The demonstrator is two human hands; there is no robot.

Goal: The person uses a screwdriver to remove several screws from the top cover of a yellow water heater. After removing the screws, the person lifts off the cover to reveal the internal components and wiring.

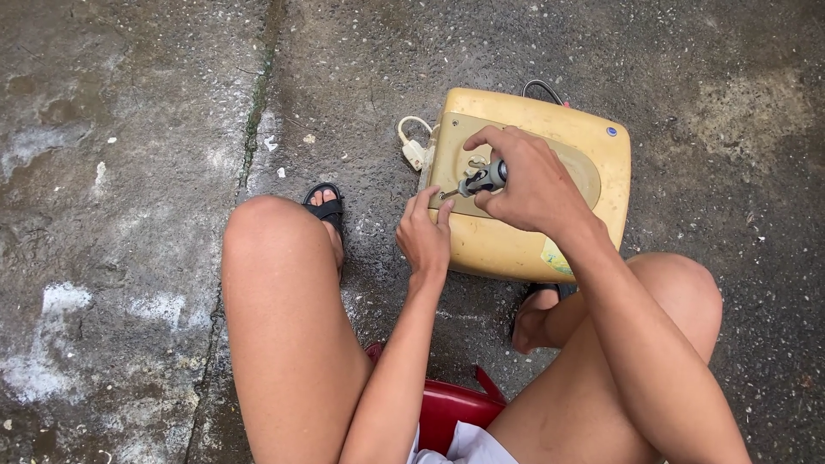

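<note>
Red stool (455, 408) below; yellowed appliance (584, 137) ahead.

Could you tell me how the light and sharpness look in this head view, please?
Head view: soft, even daylight with only faint shadows; a wet sheen on the concrete ground; the right hand, screwdriver, left hand and yellow appliance casing are sharp; slight wide-angle stretch at the knees.

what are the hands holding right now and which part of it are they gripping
The right hand grips a screwdriver by its handle. The left hand pinches near its tip, against the yellow casing.
</note>
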